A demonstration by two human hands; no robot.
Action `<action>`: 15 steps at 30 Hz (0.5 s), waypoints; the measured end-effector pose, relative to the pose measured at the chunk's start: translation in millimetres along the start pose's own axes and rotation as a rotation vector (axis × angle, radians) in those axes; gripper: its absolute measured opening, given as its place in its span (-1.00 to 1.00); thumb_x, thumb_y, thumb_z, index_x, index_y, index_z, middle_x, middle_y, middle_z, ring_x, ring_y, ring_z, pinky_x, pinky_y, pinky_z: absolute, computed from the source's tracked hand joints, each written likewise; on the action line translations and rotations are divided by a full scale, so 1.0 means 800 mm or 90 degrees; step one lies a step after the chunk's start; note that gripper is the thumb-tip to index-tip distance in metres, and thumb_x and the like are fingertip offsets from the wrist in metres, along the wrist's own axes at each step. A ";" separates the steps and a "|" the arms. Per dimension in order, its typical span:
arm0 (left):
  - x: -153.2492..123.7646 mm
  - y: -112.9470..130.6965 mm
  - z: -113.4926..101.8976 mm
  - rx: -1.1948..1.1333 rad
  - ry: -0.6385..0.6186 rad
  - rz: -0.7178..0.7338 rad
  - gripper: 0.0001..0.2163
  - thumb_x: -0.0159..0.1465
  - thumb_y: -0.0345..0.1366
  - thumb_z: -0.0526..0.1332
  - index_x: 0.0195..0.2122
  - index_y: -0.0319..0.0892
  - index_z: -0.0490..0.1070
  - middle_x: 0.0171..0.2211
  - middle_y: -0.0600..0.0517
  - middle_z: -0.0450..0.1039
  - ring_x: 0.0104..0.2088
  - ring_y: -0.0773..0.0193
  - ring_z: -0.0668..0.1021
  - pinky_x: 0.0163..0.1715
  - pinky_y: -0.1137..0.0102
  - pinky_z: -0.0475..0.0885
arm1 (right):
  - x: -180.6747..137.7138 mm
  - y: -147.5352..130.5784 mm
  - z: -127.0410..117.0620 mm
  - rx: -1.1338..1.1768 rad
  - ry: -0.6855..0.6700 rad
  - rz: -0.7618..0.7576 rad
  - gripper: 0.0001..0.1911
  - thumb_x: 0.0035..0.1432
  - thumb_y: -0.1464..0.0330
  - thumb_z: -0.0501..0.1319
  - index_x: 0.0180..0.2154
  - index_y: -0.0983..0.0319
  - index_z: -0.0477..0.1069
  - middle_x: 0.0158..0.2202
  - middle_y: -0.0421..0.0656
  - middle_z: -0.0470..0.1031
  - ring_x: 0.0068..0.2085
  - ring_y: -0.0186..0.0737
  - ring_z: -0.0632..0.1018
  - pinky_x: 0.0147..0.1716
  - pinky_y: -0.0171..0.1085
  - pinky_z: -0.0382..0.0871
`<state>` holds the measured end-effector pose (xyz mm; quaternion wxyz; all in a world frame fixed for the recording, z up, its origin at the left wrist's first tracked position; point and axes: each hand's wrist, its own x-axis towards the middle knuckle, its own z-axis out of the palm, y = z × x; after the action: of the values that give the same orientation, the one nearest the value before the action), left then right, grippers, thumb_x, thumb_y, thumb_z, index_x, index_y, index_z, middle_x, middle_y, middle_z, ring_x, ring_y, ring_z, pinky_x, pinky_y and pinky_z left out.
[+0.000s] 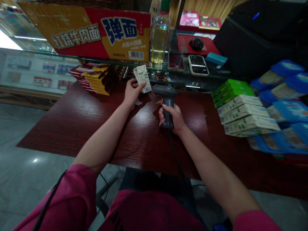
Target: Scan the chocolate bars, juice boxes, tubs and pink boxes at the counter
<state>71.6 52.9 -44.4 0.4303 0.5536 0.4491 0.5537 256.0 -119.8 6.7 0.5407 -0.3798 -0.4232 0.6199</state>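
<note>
My left hand [132, 93] is closed around a small white and green carton [142, 78], held upright above the dark red wooden counter [79, 122]. My right hand [173, 119] grips the handle of a dark grey barcode scanner [166, 98]. The scanner's head points toward the carton, a short gap apart. The scanner's black cable [175, 154] runs back toward my body.
Stacked white and green cartons [243, 117] and blue packs [286, 96] lie at the right. A pile of yellow and dark packets [96, 78] sits left of the carton. Behind, a glass shelf [36, 53] carries a noodle box [96, 32], an oil bottle [159, 38] and a phone [197, 64].
</note>
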 end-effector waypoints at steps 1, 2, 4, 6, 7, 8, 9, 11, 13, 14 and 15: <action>0.000 -0.001 -0.001 0.011 -0.009 0.006 -0.33 0.25 0.15 0.43 0.22 -0.12 0.26 0.08 -0.19 0.59 0.06 0.01 0.68 0.06 0.15 0.62 | 0.000 0.000 0.000 -0.002 0.002 -0.001 -0.54 0.10 0.05 0.39 -0.10 0.15 0.33 -0.60 -0.39 0.34 -0.65 -0.38 0.30 -0.65 -0.31 0.44; 0.001 -0.001 -0.001 0.017 -0.015 0.011 -0.32 0.26 0.17 0.41 0.23 -0.12 0.26 0.08 -0.20 0.58 0.06 0.01 0.68 0.06 0.14 0.62 | 0.000 0.000 0.001 -0.005 0.004 -0.001 -0.54 0.10 0.05 0.39 -0.10 0.15 0.33 -0.60 -0.40 0.34 -0.65 -0.38 0.30 -0.65 -0.31 0.44; 0.001 -0.002 -0.001 0.017 -0.014 0.012 -0.31 0.26 0.17 0.42 0.24 -0.12 0.26 0.08 -0.20 0.59 0.05 0.01 0.68 0.06 0.14 0.63 | 0.000 -0.001 0.001 -0.008 0.008 -0.001 -0.55 0.11 0.06 0.38 -0.11 0.15 0.33 -0.60 -0.40 0.35 -0.65 -0.38 0.29 -0.65 -0.31 0.45; 0.002 -0.004 0.000 0.011 0.003 0.004 -0.33 0.26 0.14 0.42 0.23 -0.11 0.27 0.06 -0.19 0.59 0.04 0.02 0.69 0.06 0.12 0.63 | 0.000 -0.001 0.001 -0.009 0.009 -0.004 -0.56 0.10 0.06 0.38 -0.12 0.16 0.34 -0.61 -0.40 0.35 -0.66 -0.39 0.29 -0.65 -0.31 0.45; 0.003 -0.004 0.001 0.009 0.014 -0.001 -0.36 0.28 0.13 0.42 0.22 -0.10 0.28 0.05 -0.17 0.60 0.03 0.02 0.69 0.06 0.11 0.63 | 0.000 -0.001 0.001 -0.009 0.007 -0.005 -0.56 0.10 0.06 0.38 -0.12 0.16 0.35 -0.61 -0.40 0.34 -0.66 -0.39 0.29 -0.65 -0.31 0.44; 0.003 -0.005 0.002 0.009 0.023 -0.006 -0.39 0.29 0.11 0.41 0.22 -0.09 0.29 0.04 -0.17 0.60 0.03 0.03 0.69 0.06 0.10 0.63 | 0.000 -0.001 0.000 -0.008 0.006 -0.006 -0.56 0.10 0.05 0.38 -0.12 0.16 0.36 -0.61 -0.40 0.33 -0.66 -0.39 0.29 -0.66 -0.30 0.44; 0.004 -0.006 0.002 0.009 0.030 -0.010 -0.41 0.31 0.10 0.41 0.21 -0.08 0.30 0.04 -0.16 0.60 0.03 0.03 0.69 0.06 0.09 0.63 | 0.000 -0.001 0.000 -0.007 0.005 -0.007 -0.56 0.11 0.05 0.38 -0.12 0.16 0.37 -0.62 -0.40 0.33 -0.66 -0.39 0.30 -0.66 -0.30 0.44; 0.006 -0.008 0.002 0.013 0.031 -0.014 -0.42 0.31 0.09 0.41 0.21 -0.08 0.31 0.04 -0.16 0.60 0.03 0.03 0.69 0.06 0.09 0.62 | 0.001 0.000 0.000 -0.002 0.005 -0.008 -0.56 0.10 0.05 0.39 -0.13 0.17 0.37 -0.62 -0.39 0.34 -0.67 -0.39 0.30 -0.66 -0.30 0.44; 0.004 -0.007 0.001 0.013 0.017 -0.007 -0.37 0.28 0.11 0.42 0.23 -0.09 0.30 0.06 -0.17 0.59 0.05 0.03 0.68 0.07 0.11 0.62 | 0.001 0.002 0.000 0.006 0.010 -0.015 -0.55 0.09 0.05 0.40 -0.13 0.17 0.36 -0.62 -0.40 0.35 -0.67 -0.38 0.30 -0.66 -0.30 0.43; 0.001 -0.005 0.000 0.008 0.006 0.003 -0.34 0.26 0.13 0.42 0.24 -0.09 0.29 0.08 -0.18 0.59 0.06 0.02 0.68 0.08 0.11 0.62 | 0.000 0.003 -0.001 0.013 0.015 -0.021 -0.54 0.08 0.05 0.41 -0.13 0.16 0.35 -0.62 -0.40 0.36 -0.67 -0.38 0.30 -0.67 -0.30 0.42; -0.002 -0.001 -0.002 0.000 -0.010 0.018 -0.31 0.24 0.15 0.43 0.25 -0.10 0.29 0.09 -0.19 0.58 0.09 0.02 0.67 0.10 0.12 0.61 | 0.000 0.003 -0.001 0.020 0.022 -0.028 -0.52 0.07 0.05 0.41 -0.12 0.16 0.35 -0.62 -0.40 0.36 -0.67 -0.38 0.30 -0.67 -0.31 0.41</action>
<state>70.3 51.3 -45.5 0.4261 0.5643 0.4378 0.5553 256.1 -119.8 3.9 0.5672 -0.3727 -0.4126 0.6076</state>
